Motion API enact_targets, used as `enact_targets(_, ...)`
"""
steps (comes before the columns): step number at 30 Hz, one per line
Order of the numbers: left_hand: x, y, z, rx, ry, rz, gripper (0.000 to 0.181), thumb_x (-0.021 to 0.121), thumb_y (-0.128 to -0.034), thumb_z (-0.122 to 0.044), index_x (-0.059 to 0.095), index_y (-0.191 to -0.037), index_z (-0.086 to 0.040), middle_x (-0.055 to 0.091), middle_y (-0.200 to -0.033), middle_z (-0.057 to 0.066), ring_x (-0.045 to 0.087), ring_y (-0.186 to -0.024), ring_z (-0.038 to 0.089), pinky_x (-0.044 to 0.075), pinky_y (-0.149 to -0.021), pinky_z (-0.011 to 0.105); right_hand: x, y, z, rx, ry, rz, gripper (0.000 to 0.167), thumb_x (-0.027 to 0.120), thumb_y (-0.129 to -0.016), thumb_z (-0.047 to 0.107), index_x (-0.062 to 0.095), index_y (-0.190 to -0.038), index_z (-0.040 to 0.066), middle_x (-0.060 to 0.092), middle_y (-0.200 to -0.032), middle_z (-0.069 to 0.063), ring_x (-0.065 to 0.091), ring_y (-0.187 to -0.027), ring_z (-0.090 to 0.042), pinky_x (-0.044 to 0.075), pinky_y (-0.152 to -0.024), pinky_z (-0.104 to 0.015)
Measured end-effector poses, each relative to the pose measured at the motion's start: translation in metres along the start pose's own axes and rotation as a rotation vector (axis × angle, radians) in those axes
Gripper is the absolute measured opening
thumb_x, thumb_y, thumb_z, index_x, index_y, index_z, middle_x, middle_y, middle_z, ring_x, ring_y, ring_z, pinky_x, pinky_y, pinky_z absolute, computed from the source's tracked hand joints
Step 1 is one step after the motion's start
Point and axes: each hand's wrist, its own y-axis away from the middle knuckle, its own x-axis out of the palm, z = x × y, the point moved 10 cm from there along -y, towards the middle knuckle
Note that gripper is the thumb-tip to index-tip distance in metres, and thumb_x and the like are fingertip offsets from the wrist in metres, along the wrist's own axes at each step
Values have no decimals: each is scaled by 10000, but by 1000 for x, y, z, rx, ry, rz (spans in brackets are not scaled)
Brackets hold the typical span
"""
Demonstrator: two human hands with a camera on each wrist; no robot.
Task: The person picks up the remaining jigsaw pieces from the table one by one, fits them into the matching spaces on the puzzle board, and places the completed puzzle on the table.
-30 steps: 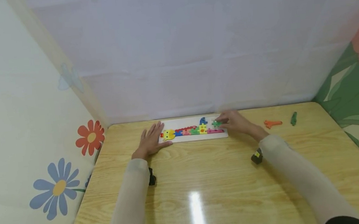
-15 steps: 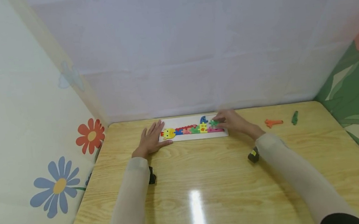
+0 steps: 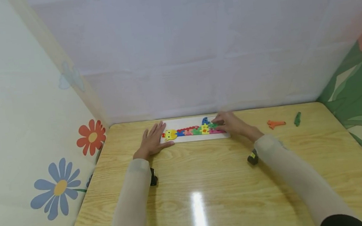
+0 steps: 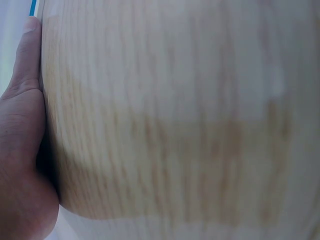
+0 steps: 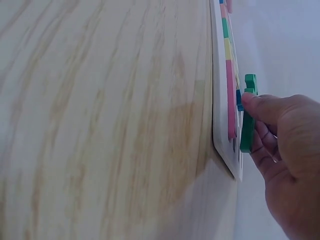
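The step in hand appears to be the fitting of a bright green, jigsaw-edged puzzle piece (image 5: 247, 131) into a long white puzzle board (image 3: 182, 122), which lies at the far edge of the wood-grain tabletop (image 3: 187, 174). The right hand (image 3: 233, 123) has its grip pinching this piece between thumb and fingers over the board's right end, beside the flat pink piece (image 5: 230, 100). The right wrist view shows it standing proud of that piece; contact with the board cannot be confirmed. The left hand (image 3: 151, 142) has its grip spread at the board's left end, apparently steadying it. The next move seems to call for aligning the tabs and pressing evenly. One orange piece (image 3: 276, 124) and one dark green piece (image 3: 297, 119) lie unplaced, right of the board.
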Motion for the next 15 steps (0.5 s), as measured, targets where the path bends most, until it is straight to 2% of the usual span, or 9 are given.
enact_targets(4,0,0,0,-3,0,3,1055,596,-975,-705,84,-1725,-167,-19,-1794,44,-36,-1653,304,-130,-1270,609,2,-2,2,0,20,12,317,791,-930,16,755,-1239,-48,723,-1069,-151,674,-990,-296,576,-889,-466)
enact_targets(15,0,0,0,-10,-9,2,1059,591,-972,-715,87,-1725,-167,-6,-1794,50,-23,-1653,313,-110,-1273,618,4,-6,6,-35,79,-2,307,812,-892,0,773,-1193,-46,749,-1051,-171,689,-970,-316,571,-888,-478)
